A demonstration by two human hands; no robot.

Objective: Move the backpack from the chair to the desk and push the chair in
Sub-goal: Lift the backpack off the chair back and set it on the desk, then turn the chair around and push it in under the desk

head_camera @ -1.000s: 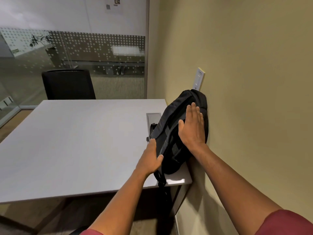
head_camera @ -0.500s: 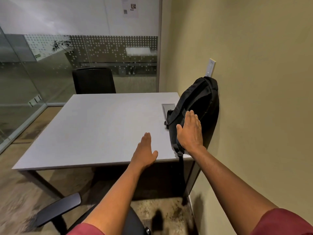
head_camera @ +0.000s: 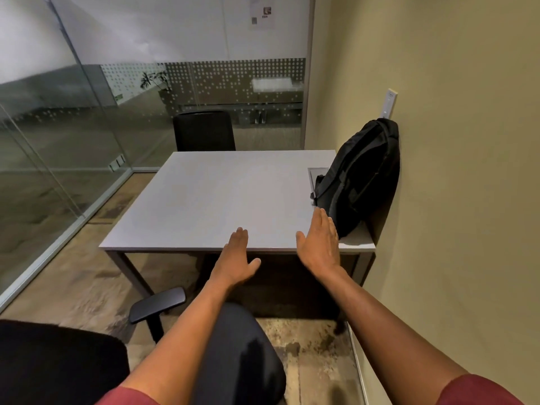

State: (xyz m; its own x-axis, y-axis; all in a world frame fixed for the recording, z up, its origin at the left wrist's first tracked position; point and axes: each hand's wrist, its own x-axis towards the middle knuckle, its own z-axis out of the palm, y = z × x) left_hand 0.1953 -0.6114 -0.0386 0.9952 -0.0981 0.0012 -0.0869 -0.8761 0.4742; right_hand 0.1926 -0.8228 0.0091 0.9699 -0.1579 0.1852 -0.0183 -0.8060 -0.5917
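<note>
I see the backpack point(head_camera: 358, 178) on the desk point(head_camera: 222, 197), leaning against the wall. My left hand point(head_camera: 236, 258) and right hand point(head_camera: 320, 244) are spread, empty. The wheeled chair point(head_camera: 233, 346) should roll easily; I'd push its backrest.

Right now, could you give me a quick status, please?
Both hands open, empty. Backpack on desk, leaning against wall. Chair not pushed in.

The near chair point(head_camera: 242, 355) was cut off by the bottom edge, its seat partly hidden under the left forearm point(head_camera: 175, 343). The backpack point(head_camera: 359, 176) covered part of the desk's cable hatch point(head_camera: 314, 172). The desk point(head_camera: 222, 200) hid the far chair point(head_camera: 204, 131) below its backrest. Print on the wall notice point(head_camera: 263, 14) was too small to read.
</note>
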